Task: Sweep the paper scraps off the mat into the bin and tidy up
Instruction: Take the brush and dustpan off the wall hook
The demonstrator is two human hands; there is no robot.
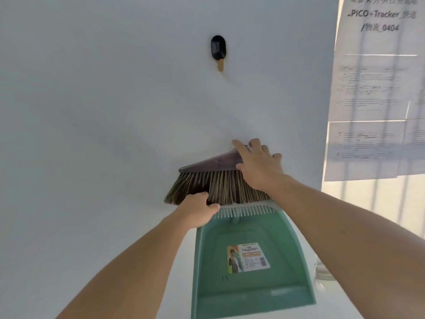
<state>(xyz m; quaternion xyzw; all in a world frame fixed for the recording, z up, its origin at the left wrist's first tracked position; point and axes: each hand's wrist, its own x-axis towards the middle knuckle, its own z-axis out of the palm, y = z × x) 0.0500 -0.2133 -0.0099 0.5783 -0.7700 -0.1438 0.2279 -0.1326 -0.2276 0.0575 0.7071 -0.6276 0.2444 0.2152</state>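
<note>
A broom head (213, 180) with brown bristles and a grey-brown plastic top is held up against a white wall (92, 111). My right hand (259, 164) grips the right end of its top. Below it hangs a green dustpan (248, 261) with a label, its comb edge touching the bristle tips. My left hand (197, 212) is closed on the dustpan's upper left corner, by the bristles. A black wall hook (218, 48) with a tan peg sits on the wall well above the broom. The broom's handle, the mat and the bin are out of sight.
Printed paper sheets (372, 88) are stuck to the wall at the upper right. A pale object (322, 270) stands low at the right, partly behind my right forearm.
</note>
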